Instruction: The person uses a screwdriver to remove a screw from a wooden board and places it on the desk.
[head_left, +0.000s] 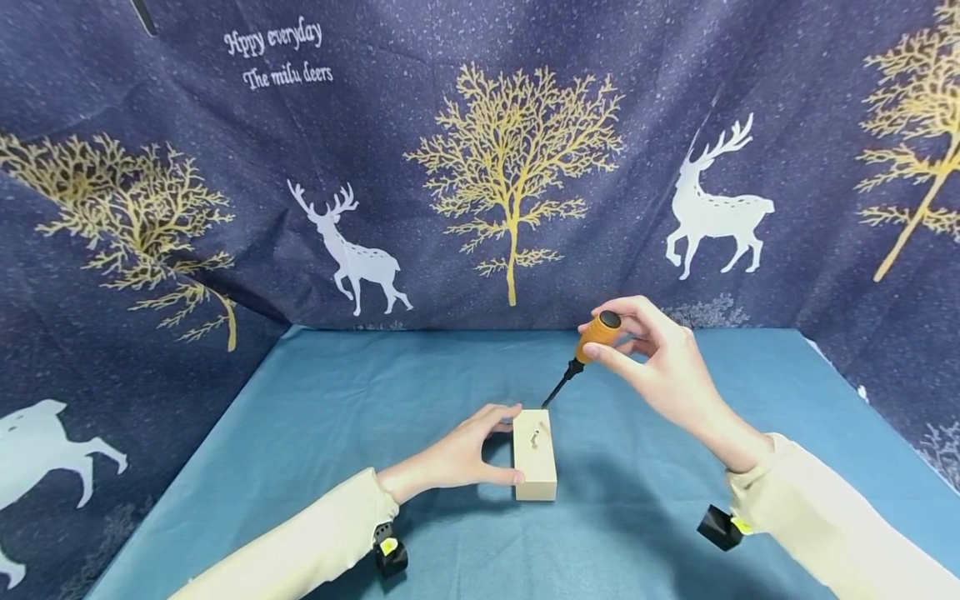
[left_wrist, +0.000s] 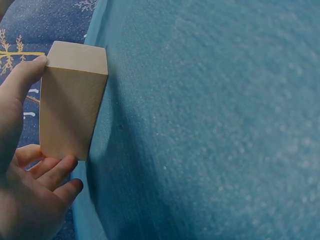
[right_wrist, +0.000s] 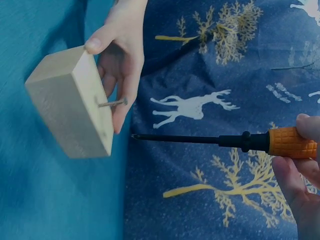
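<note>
A pale wooden block (head_left: pixel 534 475) lies on the blue cloth, its long side running away from me. My left hand (head_left: pixel 468 454) holds it from the left, thumb at the near end and fingers at the far end. Out of the block's top face sticks a screw (right_wrist: pixel 114 103), its head standing well above the wood. My right hand (head_left: pixel 660 362) grips a screwdriver (head_left: pixel 599 340) by its orange handle, to the right of the block and above it. The black shaft slants down to the left; in the right wrist view its tip is apart from the screw.
A blue cloth (head_left: pixel 315 400) covers the table. Behind it hangs a dark blue curtain (head_left: pixel 465 275) printed with white deer and golden trees. Each wrist carries a small black camera, the right one (head_left: pixel 720 527) hanging below the sleeve.
</note>
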